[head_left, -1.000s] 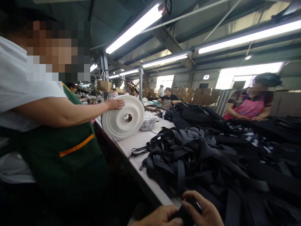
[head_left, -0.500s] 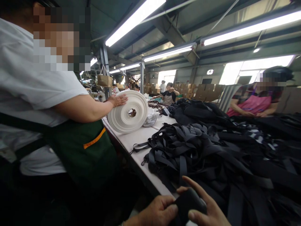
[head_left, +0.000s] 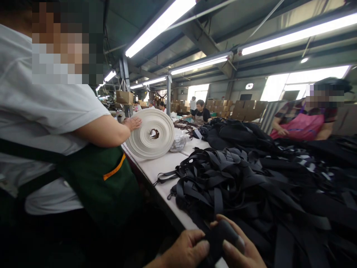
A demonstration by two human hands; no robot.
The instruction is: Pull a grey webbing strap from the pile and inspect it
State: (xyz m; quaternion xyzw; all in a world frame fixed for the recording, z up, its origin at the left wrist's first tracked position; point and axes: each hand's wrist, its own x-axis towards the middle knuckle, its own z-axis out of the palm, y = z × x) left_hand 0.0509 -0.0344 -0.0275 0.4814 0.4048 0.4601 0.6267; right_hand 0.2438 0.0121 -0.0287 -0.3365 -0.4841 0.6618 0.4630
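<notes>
At the bottom of the view, my left hand [head_left: 186,246] pinches a black strap [head_left: 219,238] between thumb and fingers. My right hand [head_left: 242,248] grips the same strap from the other side, its index finger curled over the far edge and its thumb on the near face. The held part looks folded over; its lower end is dark and hard to make out. Just beyond my hands, a tangled heap of black straps [head_left: 223,175] spreads over the pale table [head_left: 156,171], with small dark hooks at its left edge.
A large white roll [head_left: 139,143] stands on edge on the table, touched by a co-worker's hand [head_left: 132,123] at left. Beside it lies a clear plastic bag [head_left: 179,141]. Another person in a pink apron [head_left: 302,126] works across the heap. Cardboard boxes [head_left: 248,110] line the back.
My right index finger, raised before, has bent down onto the black strap. The co-worker's hand has slid left on the white roll. The person in the pink apron has shifted their arms.
</notes>
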